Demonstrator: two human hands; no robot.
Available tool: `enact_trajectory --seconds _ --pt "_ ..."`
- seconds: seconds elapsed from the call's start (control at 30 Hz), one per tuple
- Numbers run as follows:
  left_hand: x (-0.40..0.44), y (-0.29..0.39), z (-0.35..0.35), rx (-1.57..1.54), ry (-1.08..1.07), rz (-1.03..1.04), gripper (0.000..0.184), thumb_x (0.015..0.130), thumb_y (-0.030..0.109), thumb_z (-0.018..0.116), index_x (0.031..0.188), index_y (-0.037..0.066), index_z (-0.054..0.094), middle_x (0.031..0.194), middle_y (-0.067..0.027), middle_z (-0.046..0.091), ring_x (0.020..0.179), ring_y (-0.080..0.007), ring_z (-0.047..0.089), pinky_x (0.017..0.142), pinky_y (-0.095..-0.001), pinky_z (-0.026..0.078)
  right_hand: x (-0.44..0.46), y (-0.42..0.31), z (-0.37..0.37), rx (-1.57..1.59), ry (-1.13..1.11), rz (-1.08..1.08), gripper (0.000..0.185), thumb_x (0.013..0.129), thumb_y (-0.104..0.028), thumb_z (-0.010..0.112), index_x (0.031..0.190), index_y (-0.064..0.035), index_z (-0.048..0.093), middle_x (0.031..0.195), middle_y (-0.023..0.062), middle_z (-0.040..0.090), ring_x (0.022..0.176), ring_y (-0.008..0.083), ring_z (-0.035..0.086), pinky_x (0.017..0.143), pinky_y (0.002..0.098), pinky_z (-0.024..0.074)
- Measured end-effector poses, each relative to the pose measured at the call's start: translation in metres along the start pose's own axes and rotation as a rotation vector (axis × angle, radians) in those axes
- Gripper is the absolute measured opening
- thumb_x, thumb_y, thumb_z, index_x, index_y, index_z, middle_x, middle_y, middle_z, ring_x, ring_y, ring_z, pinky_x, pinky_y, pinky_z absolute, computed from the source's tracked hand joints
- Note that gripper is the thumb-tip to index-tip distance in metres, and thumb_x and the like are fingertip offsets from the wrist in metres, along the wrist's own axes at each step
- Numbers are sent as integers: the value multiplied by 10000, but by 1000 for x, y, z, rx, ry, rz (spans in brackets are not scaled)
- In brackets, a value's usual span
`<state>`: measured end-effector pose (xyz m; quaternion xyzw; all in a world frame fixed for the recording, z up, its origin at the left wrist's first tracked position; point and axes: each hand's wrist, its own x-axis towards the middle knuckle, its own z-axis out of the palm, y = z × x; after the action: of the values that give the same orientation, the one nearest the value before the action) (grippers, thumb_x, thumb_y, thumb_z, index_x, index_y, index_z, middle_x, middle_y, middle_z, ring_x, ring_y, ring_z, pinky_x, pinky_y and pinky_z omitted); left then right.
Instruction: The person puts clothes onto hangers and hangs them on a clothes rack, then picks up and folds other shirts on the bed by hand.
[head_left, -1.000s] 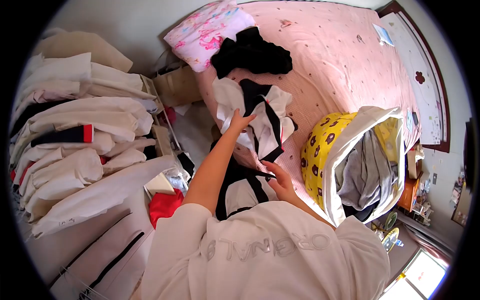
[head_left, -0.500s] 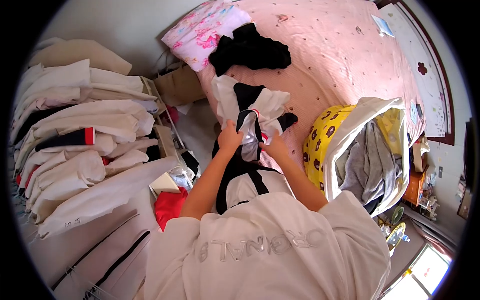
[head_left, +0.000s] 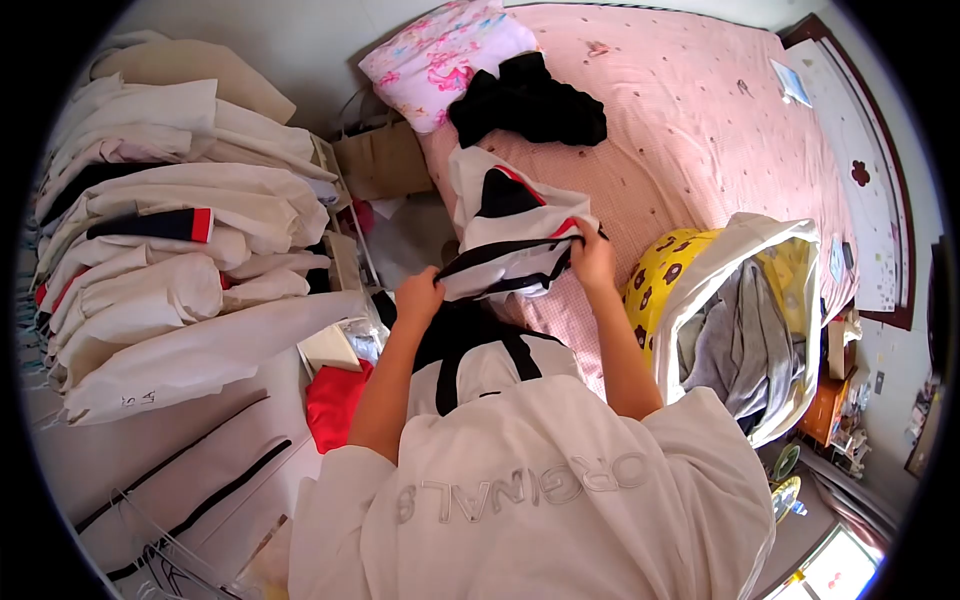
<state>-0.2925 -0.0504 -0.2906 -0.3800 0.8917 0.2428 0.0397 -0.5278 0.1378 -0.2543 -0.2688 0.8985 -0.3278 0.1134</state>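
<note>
A white garment with black and red trim (head_left: 520,225) is stretched between my two hands at the near edge of the bed. My left hand (head_left: 419,297) is closed on its lower left edge. On the other side, my right hand (head_left: 593,258) grips the trim at its right edge. The far part of the garment lies on the pink bed cover. Beyond it, a crumpled black garment (head_left: 527,100) rests on the bed by a floral pillow (head_left: 440,62).
White clothes (head_left: 190,240) hang in a dense row on the left. A yellow patterned basket (head_left: 660,275) with a white lining holds grey clothes (head_left: 740,330) at the right. A red cloth (head_left: 335,405) and a cardboard box (head_left: 382,160) are beside the rack.
My hands have moved apart, pulling the bunched garment wide between them. Its black and red trim is now spread across. The view has shifted slightly.
</note>
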Motion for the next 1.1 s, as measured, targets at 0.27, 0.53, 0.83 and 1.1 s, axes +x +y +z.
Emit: enact_trajectory --seconds 0.27,0.53,0.83,1.1 --pt "-5 39 0 -258 102 -38 280 699 158 527 959 60 563 817 -182 601 779 -335 577 678 -405 457 18 -55 -72 121 -29 -106 259 697 -134 504 936 -100 597 691 187 584 660 346 566 630 406 448" --pt "-6 41 -70 -1381 428 -224 164 829 33 399 926 -18 522 790 -76 573 734 -135 592 617 -241 466 -3 -76 -94 107 -83 -148 236 693 -96 533 920 -73 595 706 171 595 671 311 586 631 360 463" --pt "-33 66 -147 -758 615 248 174 784 95 589 921 25 507 823 -81 572 765 -137 555 677 -227 424 4 -81 -70 147 -50 -152 310 635 -28 656 933 -38 574 854 137 595 780 245 596 696 301 460" --pt "-36 49 -161 8 828 393 127 772 142 578 807 31 526 698 -83 548 598 -206 520 547 -288 410 33 -76 -42 475 164 -505 169 750 -11 563 913 -20 520 894 95 560 803 176 536 693 259 423"
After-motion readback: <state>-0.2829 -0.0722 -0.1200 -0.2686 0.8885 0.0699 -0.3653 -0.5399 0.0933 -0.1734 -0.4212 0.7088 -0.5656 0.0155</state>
